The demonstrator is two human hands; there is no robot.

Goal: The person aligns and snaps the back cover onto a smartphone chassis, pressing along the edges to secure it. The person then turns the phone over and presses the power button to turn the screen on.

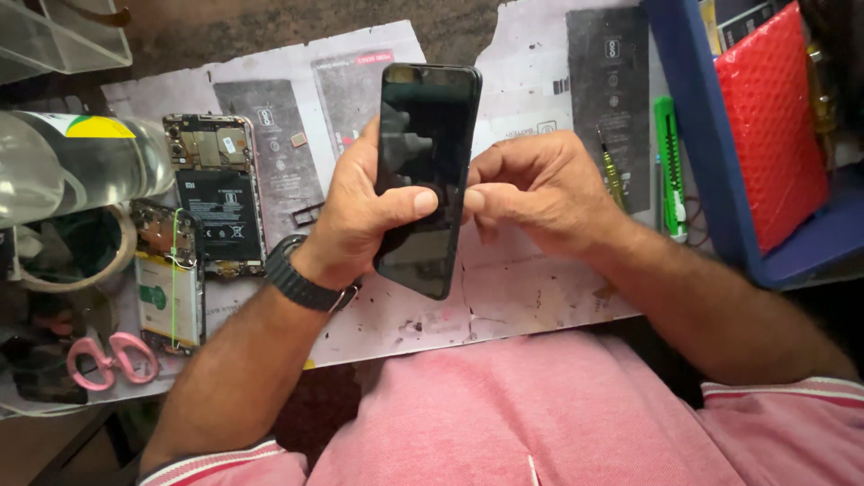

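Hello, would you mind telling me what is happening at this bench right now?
A person in a pink shirt holds a black smartphone upright over the work mat, its dark screen facing up. The left hand grips it, thumb across the glass, while the right hand pinches at its right edge. To the left lie two opened phones with batteries exposed, plus pink scissors. A green utility knife lies to the right, beside a blue tray.

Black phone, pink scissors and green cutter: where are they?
Black phone (430, 117), head view, upper dark screen.
Pink scissors (131, 349), head view, right handle loop.
Green cutter (669, 166), head view, middle of its body.
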